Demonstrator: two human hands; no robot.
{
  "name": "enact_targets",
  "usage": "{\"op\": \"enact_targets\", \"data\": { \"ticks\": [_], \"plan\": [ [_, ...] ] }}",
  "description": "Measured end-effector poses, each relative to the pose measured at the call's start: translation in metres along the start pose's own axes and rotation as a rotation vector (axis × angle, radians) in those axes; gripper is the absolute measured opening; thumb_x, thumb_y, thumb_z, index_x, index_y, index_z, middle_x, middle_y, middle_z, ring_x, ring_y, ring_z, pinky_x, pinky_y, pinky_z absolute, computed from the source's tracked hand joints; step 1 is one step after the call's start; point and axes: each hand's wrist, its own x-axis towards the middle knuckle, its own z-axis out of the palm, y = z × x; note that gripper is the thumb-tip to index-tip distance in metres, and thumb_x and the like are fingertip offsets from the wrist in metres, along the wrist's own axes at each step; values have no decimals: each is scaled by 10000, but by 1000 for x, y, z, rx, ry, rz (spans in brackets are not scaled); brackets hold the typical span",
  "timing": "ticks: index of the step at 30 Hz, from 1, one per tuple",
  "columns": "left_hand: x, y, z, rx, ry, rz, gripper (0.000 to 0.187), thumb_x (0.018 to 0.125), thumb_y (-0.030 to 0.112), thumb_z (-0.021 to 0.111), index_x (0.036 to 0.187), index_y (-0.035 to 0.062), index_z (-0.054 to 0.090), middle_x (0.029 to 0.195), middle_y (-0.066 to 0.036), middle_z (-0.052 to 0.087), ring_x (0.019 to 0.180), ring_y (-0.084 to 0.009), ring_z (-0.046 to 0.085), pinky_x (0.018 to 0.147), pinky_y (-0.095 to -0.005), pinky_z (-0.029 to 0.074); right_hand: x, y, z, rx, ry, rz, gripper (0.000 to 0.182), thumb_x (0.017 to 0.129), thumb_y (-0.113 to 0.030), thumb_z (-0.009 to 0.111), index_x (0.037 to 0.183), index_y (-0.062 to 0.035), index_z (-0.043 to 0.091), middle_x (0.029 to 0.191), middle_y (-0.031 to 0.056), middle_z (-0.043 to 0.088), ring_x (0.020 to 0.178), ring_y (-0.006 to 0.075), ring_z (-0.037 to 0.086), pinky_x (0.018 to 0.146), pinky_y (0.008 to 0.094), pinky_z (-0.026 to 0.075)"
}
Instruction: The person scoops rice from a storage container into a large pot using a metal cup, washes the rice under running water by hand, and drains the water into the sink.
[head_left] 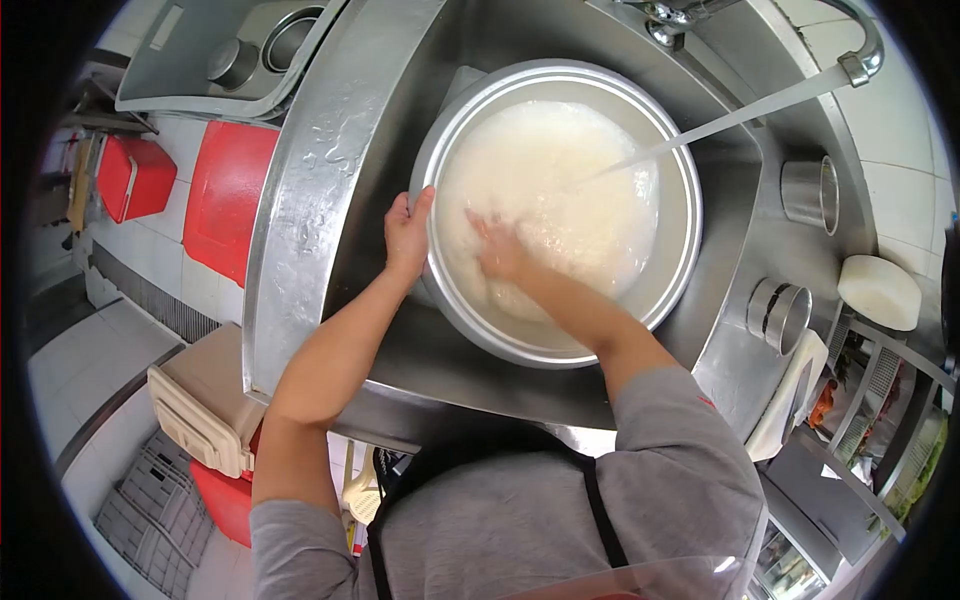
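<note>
A large round metal pot (688, 262) stands in the steel sink, holding cloudy, whitish water with what looks like rice (560, 215). My left hand (407, 235) grips the pot's left rim, thumb and fingers around the edge. Inside the pot, my right hand (500, 248) is partly under the milky water near the left side, its fingers stretched out and apart; the fingertips are blurred by the liquid. Water pours from the faucet spout (858, 68) in a slanting stream (720, 122) into the right part of the pot.
The steel sink (400, 345) surrounds the pot. On its right ledge are two metal containers (800, 192) (780, 312) and a white round block (880, 292). To the left are a grey bin (190, 100) with metal pots, a red lid (228, 200) and a beige container (205, 400).
</note>
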Motion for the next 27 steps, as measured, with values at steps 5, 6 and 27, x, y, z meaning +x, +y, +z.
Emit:
{"op": "enact_targets", "data": {
  "ticks": [5, 6, 27],
  "plan": [
    [1, -4, -1, 25, -2, 19, 322, 805, 304, 568, 815, -16, 537, 744, -58, 586, 649, -88, 503, 601, -237, 419, 58, 56, -67, 103, -296, 170, 492, 776, -258, 475, 1246, -135, 395, 1356, 160, 212, 1270, 362, 89, 1005, 514, 147],
    [0, -3, 0, 17, 1, 27, 324, 806, 306, 565, 821, -17, 536, 745, -58, 587, 652, -89, 505, 604, -239, 419, 66, 72, -70, -41, -377, 217, 480, 790, -290, 446, 1233, -107, 406, 1322, 172, 273, 1248, 372, 160, 992, 514, 181],
    [-1, 0, 2, 1, -7, 15, 352, 810, 310, 558, 885, -33, 529, 782, -73, 589, 683, -102, 522, 626, -232, 419, -105, -10, 22, 1902, 608, 1099, 755, 795, -438, 500, 1325, -49, 130, 1347, 128, 211, 1228, 273, 224, 987, 420, 228]
  ]
}}
